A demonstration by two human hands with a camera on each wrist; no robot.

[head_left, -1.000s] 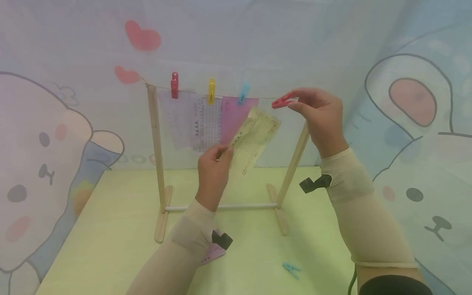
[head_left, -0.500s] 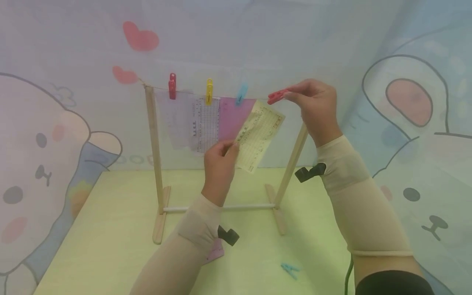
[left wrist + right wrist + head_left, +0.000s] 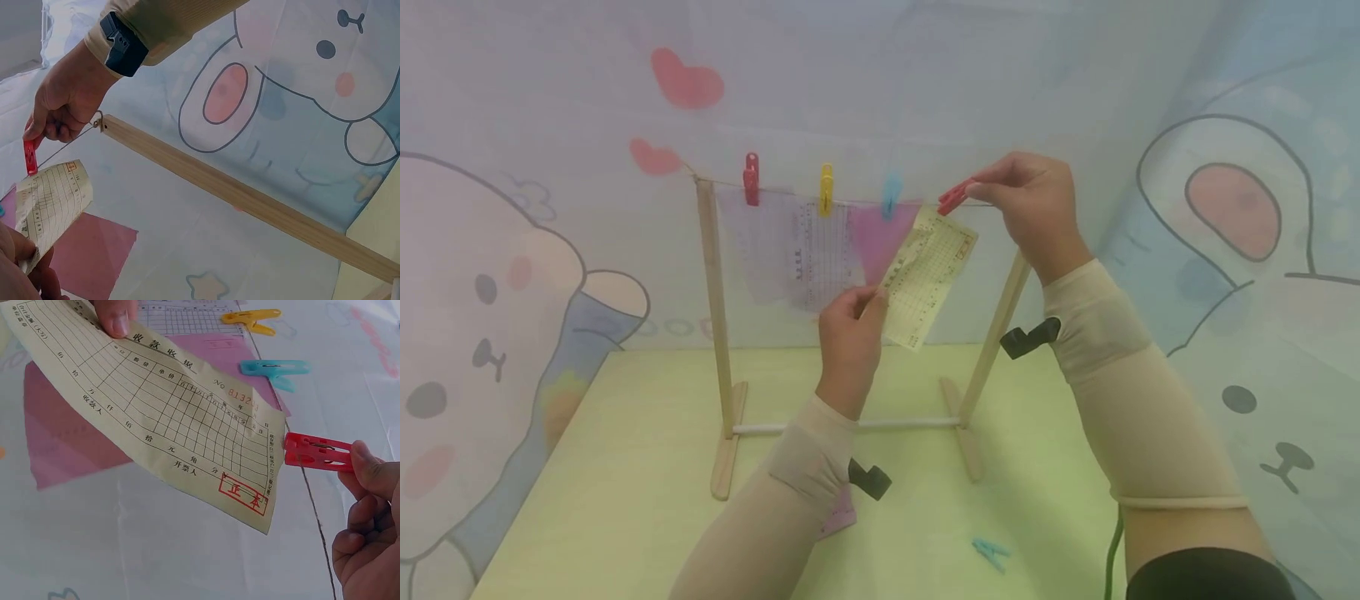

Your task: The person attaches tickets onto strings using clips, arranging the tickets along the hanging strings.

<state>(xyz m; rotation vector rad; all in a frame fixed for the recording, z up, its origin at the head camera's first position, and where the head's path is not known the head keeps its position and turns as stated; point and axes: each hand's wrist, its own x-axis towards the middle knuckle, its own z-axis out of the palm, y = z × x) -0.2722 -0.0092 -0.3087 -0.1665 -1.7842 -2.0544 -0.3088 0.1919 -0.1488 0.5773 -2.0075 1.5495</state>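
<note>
My left hand [image 3: 852,346] pinches the left edge of a yellow printed slip [image 3: 928,279], which tilts in front of the pink sheet [image 3: 876,237] on the line. With thumb and fingers my right hand [image 3: 1037,208] holds a red clothespin [image 3: 955,197], its tip at the slip's upper edge near the string. In the right wrist view the red clothespin [image 3: 319,452] lies over the string, right beside the end of the slip [image 3: 187,412]; whether it bites the paper I cannot tell. A blue clothespin [image 3: 891,197] holds the pink sheet.
A wooden frame [image 3: 713,308] carries the string, with a red clothespin [image 3: 752,179] and a yellow one [image 3: 826,190] over pale sheets. On the table [image 3: 625,467] lie a light blue clothespin [image 3: 991,553] and, partly behind my left forearm, a pink sheet [image 3: 838,515].
The slip has risen toward the string in my left hand. My right hand has moved left with the red clothespin, bringing its tip down to the slip's upper edge.
</note>
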